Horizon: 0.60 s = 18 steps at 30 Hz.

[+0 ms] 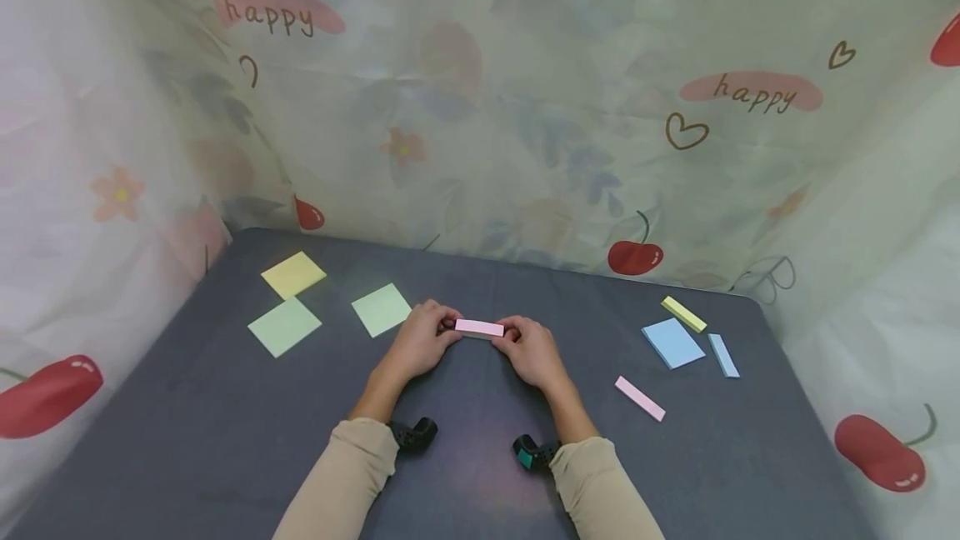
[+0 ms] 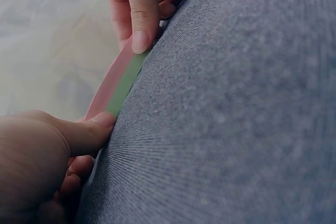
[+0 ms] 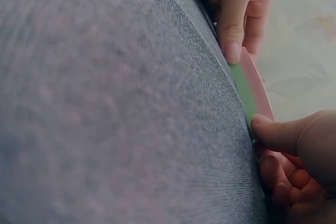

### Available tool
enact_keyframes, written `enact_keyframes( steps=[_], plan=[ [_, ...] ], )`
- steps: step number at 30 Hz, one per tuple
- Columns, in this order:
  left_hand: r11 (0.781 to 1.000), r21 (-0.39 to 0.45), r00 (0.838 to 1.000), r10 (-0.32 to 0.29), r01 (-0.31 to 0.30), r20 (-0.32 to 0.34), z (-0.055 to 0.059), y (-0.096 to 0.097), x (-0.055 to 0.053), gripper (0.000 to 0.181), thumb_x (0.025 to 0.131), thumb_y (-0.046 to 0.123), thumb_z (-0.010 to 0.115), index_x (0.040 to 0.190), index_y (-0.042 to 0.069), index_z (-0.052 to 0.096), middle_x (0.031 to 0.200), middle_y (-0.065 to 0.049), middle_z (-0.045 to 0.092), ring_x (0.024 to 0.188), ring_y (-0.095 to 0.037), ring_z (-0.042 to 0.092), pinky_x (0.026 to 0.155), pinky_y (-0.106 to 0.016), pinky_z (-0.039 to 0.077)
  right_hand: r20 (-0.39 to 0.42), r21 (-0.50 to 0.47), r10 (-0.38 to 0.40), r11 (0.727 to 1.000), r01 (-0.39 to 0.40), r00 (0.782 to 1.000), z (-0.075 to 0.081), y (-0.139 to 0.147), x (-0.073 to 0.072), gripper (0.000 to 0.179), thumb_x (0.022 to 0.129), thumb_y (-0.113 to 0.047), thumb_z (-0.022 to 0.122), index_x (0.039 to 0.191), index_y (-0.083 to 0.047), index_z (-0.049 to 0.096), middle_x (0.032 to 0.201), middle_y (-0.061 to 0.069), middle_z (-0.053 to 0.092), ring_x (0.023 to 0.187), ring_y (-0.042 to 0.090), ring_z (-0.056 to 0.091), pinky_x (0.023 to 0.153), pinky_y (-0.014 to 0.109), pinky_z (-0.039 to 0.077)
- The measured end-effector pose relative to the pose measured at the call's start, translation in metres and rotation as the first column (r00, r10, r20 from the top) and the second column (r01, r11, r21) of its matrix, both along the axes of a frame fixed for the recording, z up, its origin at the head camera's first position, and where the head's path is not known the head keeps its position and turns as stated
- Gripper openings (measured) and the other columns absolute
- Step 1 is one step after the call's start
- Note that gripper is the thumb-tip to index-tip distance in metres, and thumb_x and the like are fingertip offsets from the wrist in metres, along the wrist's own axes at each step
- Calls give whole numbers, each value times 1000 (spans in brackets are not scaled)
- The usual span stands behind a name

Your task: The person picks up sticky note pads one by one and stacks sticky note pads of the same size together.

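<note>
Near the middle of the table, both hands pinch a narrow pink and green sticky-note strip [image 1: 479, 328], one at each end. The left hand [image 1: 425, 337] has its thumb on the left end; the right hand [image 1: 531, 348] has its thumb on the right end. Up close in the left wrist view, a green band [image 2: 125, 85] faces the thumbs, and a pink band [image 2: 107, 85] runs along its far side. The right wrist view shows the same pink band [image 3: 255, 85] bowing slightly between the hands. Fingers behind the strip are partly hidden.
A yellow square note [image 1: 294, 275] and two pale green ones [image 1: 285, 327] [image 1: 381, 309] lie left of the hands. On the right are a blue square pad [image 1: 673, 343], a yellow strip [image 1: 684, 314], a light blue strip [image 1: 723, 356] and a pink strip [image 1: 641, 398]. A printed curtain [image 1: 510, 165] hangs behind.
</note>
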<state>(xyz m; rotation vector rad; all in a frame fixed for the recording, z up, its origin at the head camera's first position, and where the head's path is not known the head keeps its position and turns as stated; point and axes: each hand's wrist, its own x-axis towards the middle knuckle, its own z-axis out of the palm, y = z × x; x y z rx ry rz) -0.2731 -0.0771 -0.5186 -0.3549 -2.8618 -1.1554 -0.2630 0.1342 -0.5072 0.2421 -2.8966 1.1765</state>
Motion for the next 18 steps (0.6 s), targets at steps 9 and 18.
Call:
enact_keyframes(
  steps=[9,18],
  plan=[
    [1000,-6,1000,-3,3,-10,-2,1,1,15,93,18,75,107,13,75,95,-3,59,88,-17,48,81,-35,41,4,24,13,1000,-13,1000,4,0,3,20,93,-17,76,111,-8,73,78,0,62,67,10,51,64,25,40],
    [1000,4,1000,3,-3,-8,-2,-2,2,16,93,19,75,108,14,75,95,-2,60,88,-17,48,82,-35,41,-41,158,-5,987,11,999,14,-4,13,36,96,-30,72,123,-8,69,98,7,62,86,20,53,76,35,45]
  ],
)
